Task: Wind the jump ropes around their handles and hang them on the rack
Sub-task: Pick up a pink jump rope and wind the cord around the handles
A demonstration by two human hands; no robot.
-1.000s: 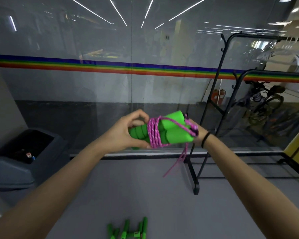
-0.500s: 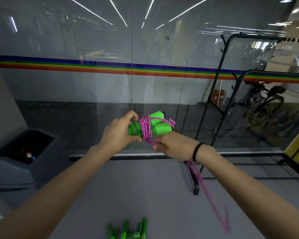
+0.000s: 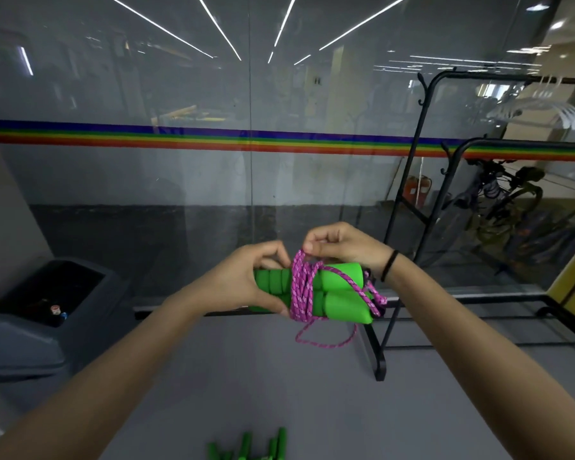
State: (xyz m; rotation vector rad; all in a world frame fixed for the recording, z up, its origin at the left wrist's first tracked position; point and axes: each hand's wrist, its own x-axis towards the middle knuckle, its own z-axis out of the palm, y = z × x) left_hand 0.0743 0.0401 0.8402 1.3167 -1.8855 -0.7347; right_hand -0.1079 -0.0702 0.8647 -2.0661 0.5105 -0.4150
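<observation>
We hold the pair of green handles [image 3: 329,293] out in front of us at chest height, side by side and touching, so the pink rope [image 3: 301,290] can bind them into one bundle. Our left hand [image 3: 246,283] closes around the ribbed ends on the left, thumb below and fingers [image 3: 273,254] curled over the top; that grip keeps the two handles from sliding apart while the cord goes round. Our right hand [image 3: 342,247] sits just above the wraps, its fingertips pinched shut on a strand of rope at the top of the coil, probably to pull a turn snug or tuck the end.

The bundle's long axis runs almost level, left to right, tipping slightly down to the right, with the blunt ends pointing toward the black rack [image 3: 422,180]. The wraps cross the handles near their middle, and a short loop of slack hangs below.

We judge the winding nearly done; the rack stands near on the right, and more green handles [image 3: 246,448] lie on the floor [image 3: 213,376] below.
</observation>
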